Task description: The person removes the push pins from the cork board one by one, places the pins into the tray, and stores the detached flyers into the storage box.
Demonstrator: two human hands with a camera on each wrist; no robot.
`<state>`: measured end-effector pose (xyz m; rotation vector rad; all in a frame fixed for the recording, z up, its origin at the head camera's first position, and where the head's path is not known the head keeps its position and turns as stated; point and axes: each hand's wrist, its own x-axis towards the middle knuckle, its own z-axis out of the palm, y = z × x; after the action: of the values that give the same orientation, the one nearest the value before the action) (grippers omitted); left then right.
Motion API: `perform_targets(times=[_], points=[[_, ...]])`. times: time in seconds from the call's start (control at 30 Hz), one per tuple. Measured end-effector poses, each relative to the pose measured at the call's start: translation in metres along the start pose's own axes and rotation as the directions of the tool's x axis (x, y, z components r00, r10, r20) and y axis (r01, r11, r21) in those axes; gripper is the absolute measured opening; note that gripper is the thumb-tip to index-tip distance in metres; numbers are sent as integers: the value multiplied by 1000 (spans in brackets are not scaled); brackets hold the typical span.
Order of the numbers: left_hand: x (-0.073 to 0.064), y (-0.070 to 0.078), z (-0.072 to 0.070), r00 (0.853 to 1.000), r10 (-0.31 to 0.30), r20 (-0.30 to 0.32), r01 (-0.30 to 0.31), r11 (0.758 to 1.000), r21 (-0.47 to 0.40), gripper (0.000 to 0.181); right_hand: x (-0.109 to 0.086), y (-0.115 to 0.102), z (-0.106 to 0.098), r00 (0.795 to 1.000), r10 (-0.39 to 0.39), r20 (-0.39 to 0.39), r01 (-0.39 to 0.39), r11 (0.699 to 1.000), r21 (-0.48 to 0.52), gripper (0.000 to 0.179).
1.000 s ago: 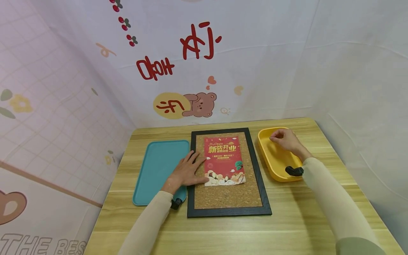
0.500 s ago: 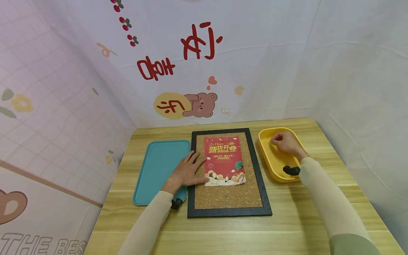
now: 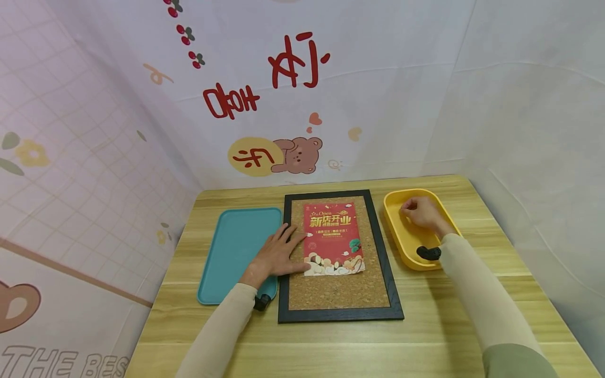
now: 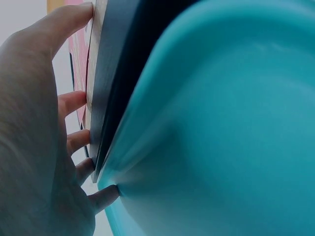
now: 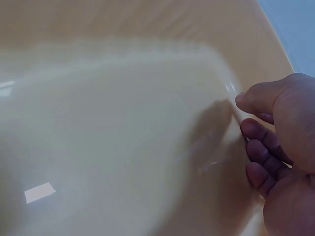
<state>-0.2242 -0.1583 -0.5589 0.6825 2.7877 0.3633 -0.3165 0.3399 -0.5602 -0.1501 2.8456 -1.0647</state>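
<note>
My left hand (image 3: 276,256) rests with fingers spread on the left side of a framed cork board (image 3: 337,294). Its thumb lies on the lower left corner of a red paper poster (image 3: 331,239), and its fingertips are by the left edge. In the left wrist view, the little finger touches the teal tray's rim (image 4: 162,54). On the right, my right hand (image 3: 425,214) is inside a yellow tray (image 3: 402,239), fingers curled and thumb close to them. In the right wrist view these fingers (image 5: 258,147) are near the tray wall; no held thing shows, and the index finger is mostly hidden.
The teal tray (image 3: 238,252) lies left of the board, under my left wrist. A black wrist camera (image 3: 428,253) on my right arm overlaps the yellow tray's near end. Behind the wooden table (image 3: 345,346) hangs a white printed cloth (image 3: 397,105).
My right hand has shifted slightly down inside the yellow tray, and its forearm has swung a little left. The left hand, poster and board have stayed in place.
</note>
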Motion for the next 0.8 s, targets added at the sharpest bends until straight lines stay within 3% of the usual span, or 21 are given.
perform_targets(times=[0.8], points=[[-2, 2, 0, 1000, 7, -17, -7, 1000, -7, 100, 5, -1, 7, 999, 30, -26, -32, 997, -68, 18]])
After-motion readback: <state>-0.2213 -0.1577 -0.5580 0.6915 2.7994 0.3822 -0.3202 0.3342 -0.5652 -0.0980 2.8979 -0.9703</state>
